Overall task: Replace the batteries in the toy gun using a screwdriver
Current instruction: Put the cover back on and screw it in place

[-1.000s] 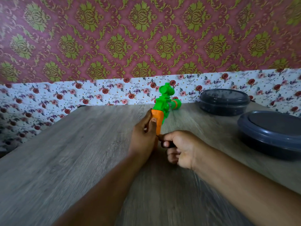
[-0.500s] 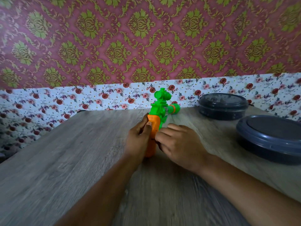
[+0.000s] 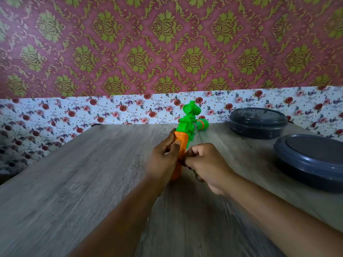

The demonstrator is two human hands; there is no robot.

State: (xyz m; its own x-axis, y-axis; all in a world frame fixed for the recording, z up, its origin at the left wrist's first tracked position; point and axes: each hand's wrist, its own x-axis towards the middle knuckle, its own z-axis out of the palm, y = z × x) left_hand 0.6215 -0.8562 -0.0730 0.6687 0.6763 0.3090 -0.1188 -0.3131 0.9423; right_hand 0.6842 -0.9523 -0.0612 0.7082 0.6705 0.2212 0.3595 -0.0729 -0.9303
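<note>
I observe the toy gun [image 3: 187,127] at desk centre, held upright-tilted: orange grip at the bottom, green body above, long axis running from about 7 o'clock at the grip's foot to 1 o'clock at the sight, barrel pointing toward 3 o'clock. The left hand [image 3: 164,158] curls round the orange grip from its 9 o'clock side, thumb on the face toward me. The right hand [image 3: 206,164] sits touching the grip at its 3 o'clock side, fingers curled and pinching a small dark item; I cannot tell whether it is the screwdriver. Both hands are equally near; the right does the working, in my judgement at the grip's right face. Two dark lidded containers [image 3: 258,123] stand on the desk [image 3: 74,182] at 2 o'clock, well apart.
</note>
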